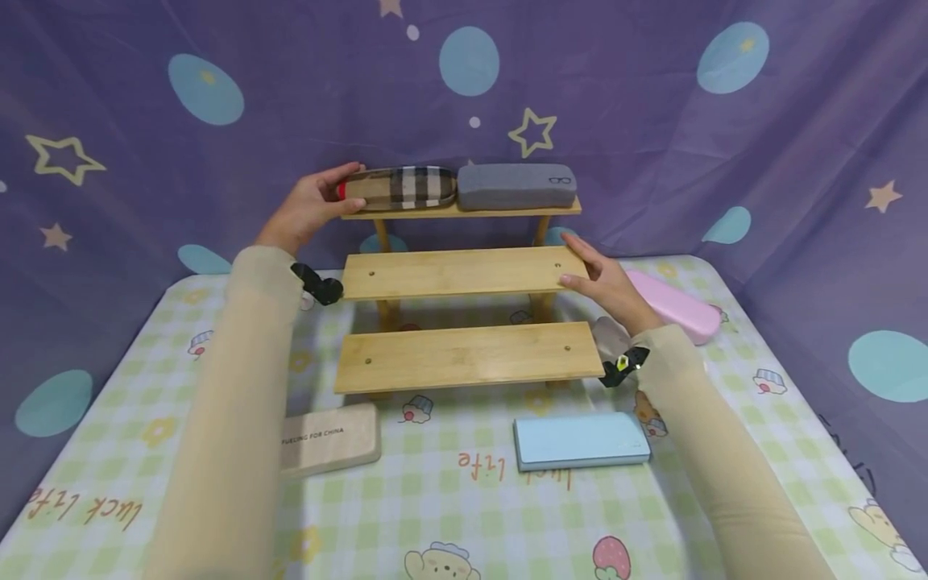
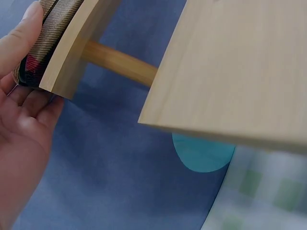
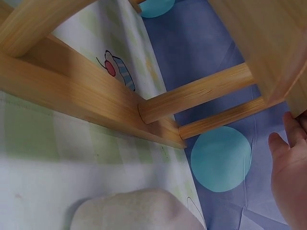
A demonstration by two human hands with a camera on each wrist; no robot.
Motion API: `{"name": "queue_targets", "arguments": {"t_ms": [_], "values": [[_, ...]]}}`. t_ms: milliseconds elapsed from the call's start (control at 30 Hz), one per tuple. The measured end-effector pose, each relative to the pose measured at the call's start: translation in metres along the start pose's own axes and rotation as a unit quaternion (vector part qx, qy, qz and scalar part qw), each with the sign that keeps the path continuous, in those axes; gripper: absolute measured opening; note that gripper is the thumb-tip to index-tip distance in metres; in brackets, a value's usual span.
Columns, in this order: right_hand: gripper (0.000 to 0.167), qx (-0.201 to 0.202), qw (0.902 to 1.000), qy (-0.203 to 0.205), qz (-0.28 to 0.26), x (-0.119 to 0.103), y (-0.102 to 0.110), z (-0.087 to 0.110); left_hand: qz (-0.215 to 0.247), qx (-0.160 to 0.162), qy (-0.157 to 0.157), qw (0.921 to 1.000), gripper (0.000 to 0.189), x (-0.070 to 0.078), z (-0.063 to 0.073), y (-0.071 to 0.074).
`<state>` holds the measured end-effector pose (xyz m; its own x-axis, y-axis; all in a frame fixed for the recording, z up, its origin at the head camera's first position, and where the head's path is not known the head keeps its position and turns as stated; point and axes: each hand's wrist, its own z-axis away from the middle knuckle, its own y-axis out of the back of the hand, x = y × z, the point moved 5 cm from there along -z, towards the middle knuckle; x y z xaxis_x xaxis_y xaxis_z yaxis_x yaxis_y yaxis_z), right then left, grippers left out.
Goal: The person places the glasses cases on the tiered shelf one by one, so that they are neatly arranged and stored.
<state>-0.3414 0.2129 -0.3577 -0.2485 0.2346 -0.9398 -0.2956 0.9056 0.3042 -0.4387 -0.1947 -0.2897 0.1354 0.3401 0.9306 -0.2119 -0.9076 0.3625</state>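
My left hand [image 1: 308,208] grips the left end of a plaid glasses case [image 1: 416,188] lying on the top tier of a three-tier wooden display stand [image 1: 467,354]. In the left wrist view, the thumb is over the case [image 2: 55,36] and the fingers reach round the shelf's end. Right beside the plaid case is a grey-blue glasses case [image 1: 517,187] with a small glasses print. My right hand [image 1: 607,282] holds the right end of the middle tier [image 1: 464,272], its thumb on the top surface. In the right wrist view the fingertips [image 3: 290,127] touch the board's edge.
On the checked tablecloth lie a beige case [image 1: 333,439], partly behind the left forearm, and a light blue case [image 1: 582,441]. A pink case [image 1: 674,306] and a whitish object [image 1: 611,337] sit right of the stand, partly hidden by the right arm. A purple curtain [image 1: 623,161] hangs behind.
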Motion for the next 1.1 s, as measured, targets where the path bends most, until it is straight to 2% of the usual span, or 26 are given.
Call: {"name": "queue_targets", "arguments": {"t_ms": [400, 567, 700, 900, 1100], "values": [[0.069, 0.002, 0.9999, 0.004, -0.009, -0.002, -0.003, 0.001, 0.006, 0.002, 0.004, 1.0000, 0.074, 0.001, 0.008, 0.005], [0.068, 0.004, 0.9999, 0.004, -0.009, -0.001, -0.002, 0.001, 0.040, 0.003, 0.001, 0.9992, 0.076, -0.001, 0.017, 0.011], [0.068, 0.004, 0.9999, 0.006, -0.008, -0.002, -0.002, 0.001, 0.081, 0.012, -0.004, 0.9966, 0.076, -0.002, 0.027, 0.016], [0.068, 0.004, 0.9999, 0.004, -0.015, -0.001, -0.002, 0.003, 0.049, 0.002, -0.017, 0.9986, 0.074, -0.007, 0.048, 0.016], [0.068, 0.002, 0.9999, 0.005, -0.014, -0.001, -0.002, 0.003, 0.079, -0.021, -0.051, 0.9954, 0.073, -0.017, 0.077, 0.018]]}}
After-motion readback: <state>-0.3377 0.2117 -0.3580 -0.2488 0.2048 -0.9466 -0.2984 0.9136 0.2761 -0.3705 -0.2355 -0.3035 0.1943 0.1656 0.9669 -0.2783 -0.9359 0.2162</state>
